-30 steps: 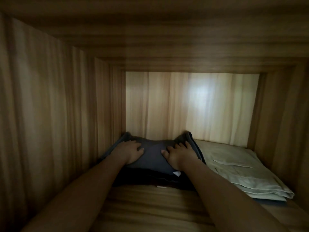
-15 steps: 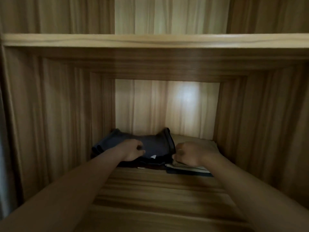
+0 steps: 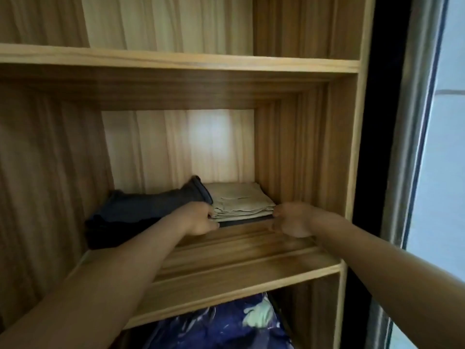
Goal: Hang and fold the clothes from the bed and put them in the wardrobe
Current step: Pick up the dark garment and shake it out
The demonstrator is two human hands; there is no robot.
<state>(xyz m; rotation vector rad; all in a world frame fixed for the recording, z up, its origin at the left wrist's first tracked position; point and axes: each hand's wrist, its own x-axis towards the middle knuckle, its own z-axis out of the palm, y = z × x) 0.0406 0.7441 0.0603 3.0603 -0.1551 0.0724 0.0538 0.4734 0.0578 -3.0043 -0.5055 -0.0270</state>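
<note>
so the whole thing comes down to the beige folded stack [image 3: 241,202] sitting between the two hands on the middle shelf [image 3: 239,268] of the wardrobe, right side, pushed near the back panel. its front folded edge runs left to right, and each hand is parked at one end of that edge, so the stack lies straight ahead of the fingers, deeper into the shelf. neither hand is really nearer, it's one corner each. the left hand [image 3: 198,219] is curled, with the fingertips and thumb closing on the left front corner, which looks to me like a pinch on the layers. the right hand [image 3: 292,220] is curled too, at the right front corner, but the knuckles cover the fingertips, so i can't tell if it's gripping cloth or just touching it. my guess is any next nudge goes along that in-and-out line, to square the stack up, and both hands would need to move together or it'll skew. the dark folded pile [image 3: 141,210] sits just beside it on the left, touching, with one end curled up over the beige edge, so that side is tight. there's a thin dark layer [image 3: 244,222] under the beige stack and i can't make out what it is. the left forearm hides the front of the dark pile, and the blue patterned fabric [image 3: 219,326] below the shelf is cut off at the bottom of the view.
</note>
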